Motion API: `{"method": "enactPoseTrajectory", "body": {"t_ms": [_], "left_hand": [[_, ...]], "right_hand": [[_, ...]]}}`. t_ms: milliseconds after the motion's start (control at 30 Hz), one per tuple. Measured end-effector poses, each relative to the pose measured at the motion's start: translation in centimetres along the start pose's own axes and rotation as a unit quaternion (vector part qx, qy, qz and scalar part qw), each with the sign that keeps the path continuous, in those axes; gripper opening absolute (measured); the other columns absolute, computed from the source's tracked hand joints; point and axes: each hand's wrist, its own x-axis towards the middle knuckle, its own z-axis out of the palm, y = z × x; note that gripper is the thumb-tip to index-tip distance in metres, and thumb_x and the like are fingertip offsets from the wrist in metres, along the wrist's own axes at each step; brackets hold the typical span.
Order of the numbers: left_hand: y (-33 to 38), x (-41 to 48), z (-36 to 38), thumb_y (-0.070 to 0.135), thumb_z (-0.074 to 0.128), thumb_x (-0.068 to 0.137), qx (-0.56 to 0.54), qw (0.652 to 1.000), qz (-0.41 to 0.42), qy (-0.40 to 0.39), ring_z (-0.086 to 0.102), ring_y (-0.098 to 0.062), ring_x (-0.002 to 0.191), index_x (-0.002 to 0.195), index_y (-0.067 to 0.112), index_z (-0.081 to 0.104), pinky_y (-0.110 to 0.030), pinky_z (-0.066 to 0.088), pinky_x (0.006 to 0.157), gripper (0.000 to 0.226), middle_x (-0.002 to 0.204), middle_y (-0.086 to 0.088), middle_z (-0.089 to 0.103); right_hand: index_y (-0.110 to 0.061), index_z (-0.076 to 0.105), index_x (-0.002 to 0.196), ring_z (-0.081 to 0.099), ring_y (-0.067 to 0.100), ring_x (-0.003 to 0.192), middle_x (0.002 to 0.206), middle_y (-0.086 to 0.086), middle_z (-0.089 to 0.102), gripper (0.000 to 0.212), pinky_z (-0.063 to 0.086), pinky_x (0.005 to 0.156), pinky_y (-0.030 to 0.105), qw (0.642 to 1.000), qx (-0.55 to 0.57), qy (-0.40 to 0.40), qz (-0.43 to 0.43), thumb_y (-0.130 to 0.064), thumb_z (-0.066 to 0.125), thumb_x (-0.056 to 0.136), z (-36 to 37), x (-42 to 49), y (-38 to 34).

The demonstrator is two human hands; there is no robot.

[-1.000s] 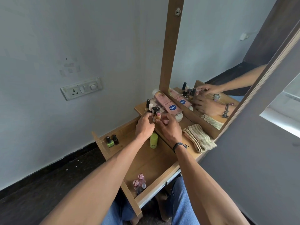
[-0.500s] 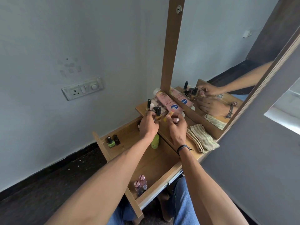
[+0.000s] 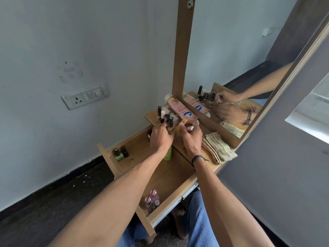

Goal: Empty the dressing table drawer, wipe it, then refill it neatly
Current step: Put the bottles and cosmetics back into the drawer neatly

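The left hand (image 3: 161, 139) and right hand (image 3: 192, 136) each clutch small bottles (image 3: 171, 122), grips partly hidden.

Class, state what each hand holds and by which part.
Left hand grips a black-capped polish bottle by its glass body; right hand curls round a small pink-capped bottle, exact hold hidden.

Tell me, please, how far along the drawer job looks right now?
Midway, though emptying or refilling cannot be told. Done: the drawer stands open, mostly bare; a lotion tube and polish bottles sit on the tabletop. In hand: the left hand grips one bottle, the right hand holds small items. Left: green polish, a green tube and pink-capped bottles sit in the drawer; the folded cloth lies untouched.
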Motion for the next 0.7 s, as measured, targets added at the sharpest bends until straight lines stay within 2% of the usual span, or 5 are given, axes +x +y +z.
{"method": "enactPoseTrajectory", "body": {"t_ms": [233,400,500,600,700], "left_hand": [[-2.2,-2.2,-2.5,0.036,0.073,0.084,-0.021,1.000,0.017,0.010,0.061,-0.019,0.091,0.094,0.017,0.062,-0.029,0.043,0.069,0.024,0.100,0.001,0.066],[-6.9,-5.6,-6.5,0.041,0.070,0.084,-0.019,0.999,-0.033,-0.024,0.057,-0.015,0.078,0.086,0.019,0.059,-0.027,0.033,0.055,0.025,0.086,0.006,0.061],[-9.3,-8.0,-8.8,0.044,0.070,0.085,-0.032,0.996,-0.062,-0.054,0.061,-0.010,0.071,0.083,0.022,0.061,-0.025,0.041,0.053,0.023,0.079,0.010,0.065],[-10.5,-10.0,-10.7,0.041,0.071,0.085,-0.055,0.994,-0.071,-0.061,0.065,-0.004,0.056,0.076,0.024,0.059,-0.022,0.048,0.049,0.023,0.073,0.011,0.068],[-11.5,-11.6,-11.3,0.038,0.072,0.084,-0.022,0.996,-0.049,-0.065,0.064,-0.004,0.062,0.069,0.025,0.052,-0.025,0.046,0.055,0.028,0.069,0.012,0.067]], "right_hand": [[-0.030,0.063,0.090,0.067,0.018,0.074,0.073,-0.006,0.067,0.024,0.057,0.074,0.045,1.000,0.000,-0.010,0.021,-0.051,0.069,0.082,-0.3,-0.4,-0.5],[-0.025,0.064,0.094,0.070,0.025,0.087,0.087,0.001,0.073,0.021,0.057,0.080,0.055,0.999,0.002,-0.033,0.041,-0.043,0.072,0.086,-0.5,-0.9,-1.4],[-0.022,0.064,0.095,0.069,0.035,0.085,0.086,0.014,0.071,0.018,0.056,0.078,0.058,0.997,-0.006,-0.065,0.041,-0.037,0.071,0.088,-0.6,-1.6,-2.1],[-0.022,0.064,0.096,0.070,0.025,0.080,0.086,0.010,0.069,0.016,0.059,0.071,0.045,0.993,-0.006,-0.117,0.006,-0.034,0.071,0.089,-0.5,-3.7,-2.7],[-0.026,0.062,0.092,0.069,0.008,0.071,0.084,-0.001,0.067,0.017,0.053,0.059,0.028,0.984,0.004,-0.174,-0.034,-0.038,0.073,0.089,-0.3,-7.2,-2.1]]}}
